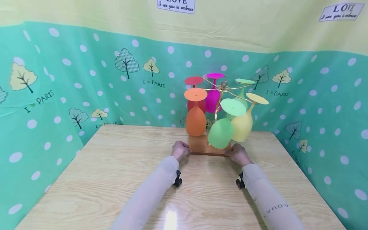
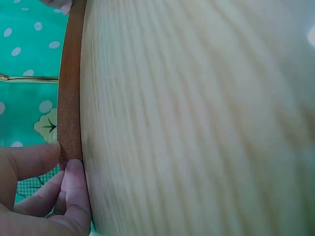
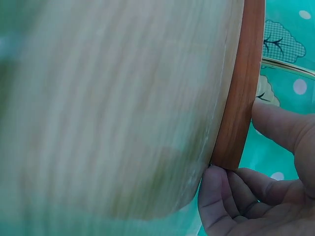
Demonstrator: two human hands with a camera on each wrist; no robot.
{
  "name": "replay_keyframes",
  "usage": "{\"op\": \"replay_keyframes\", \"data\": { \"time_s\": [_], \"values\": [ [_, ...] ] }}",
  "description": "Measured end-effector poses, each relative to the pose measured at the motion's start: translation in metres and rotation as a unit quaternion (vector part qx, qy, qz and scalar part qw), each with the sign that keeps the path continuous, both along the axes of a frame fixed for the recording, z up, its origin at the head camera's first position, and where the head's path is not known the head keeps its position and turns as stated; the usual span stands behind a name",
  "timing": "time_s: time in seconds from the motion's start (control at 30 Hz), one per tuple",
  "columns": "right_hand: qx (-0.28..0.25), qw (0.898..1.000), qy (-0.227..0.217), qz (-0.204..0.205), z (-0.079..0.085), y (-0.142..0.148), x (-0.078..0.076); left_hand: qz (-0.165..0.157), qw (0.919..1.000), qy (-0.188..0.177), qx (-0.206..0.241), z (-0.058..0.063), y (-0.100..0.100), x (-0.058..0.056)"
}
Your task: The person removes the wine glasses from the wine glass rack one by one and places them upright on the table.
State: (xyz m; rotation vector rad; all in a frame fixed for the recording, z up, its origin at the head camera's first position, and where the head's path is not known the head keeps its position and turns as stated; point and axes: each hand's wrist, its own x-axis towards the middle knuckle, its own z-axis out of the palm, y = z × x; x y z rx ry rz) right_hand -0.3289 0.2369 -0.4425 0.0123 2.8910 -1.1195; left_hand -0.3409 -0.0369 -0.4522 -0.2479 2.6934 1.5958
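A wine glass rack with a brown wooden base (image 1: 198, 146) and a gold metal stem (image 1: 217, 110) stands towards the back of the table. Upside-down goblets hang from its curved arms: red (image 1: 194, 80), magenta (image 1: 213, 99), orange (image 1: 196, 121), yellow (image 1: 241, 126), a green one in front (image 1: 220, 132) and a paler green one behind (image 1: 244, 81). My left hand (image 1: 180, 150) grips the base's front left corner, thumb on the upper edge and fingers at the end. At the front right corner, my right hand (image 1: 238, 154) pinches the base the same way.
The light wood-grain table (image 1: 129, 172) spreads out in front of and beside the rack. Behind and at both sides hangs a teal and yellow curtain (image 1: 161, 105) with dots and trees. A black wrist camera (image 1: 177, 179) sits below the left hand.
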Motion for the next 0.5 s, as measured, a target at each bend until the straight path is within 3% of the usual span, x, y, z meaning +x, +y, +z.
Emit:
{"op": "replay_keyframes", "data": {
  "time_s": [0.5],
  "values": [
    [0.004,1.0,0.011,0.004,0.001,-0.018,-0.002,-0.003,0.9999,-0.001,0.012,0.0,-0.017,0.001]
  ]
}}
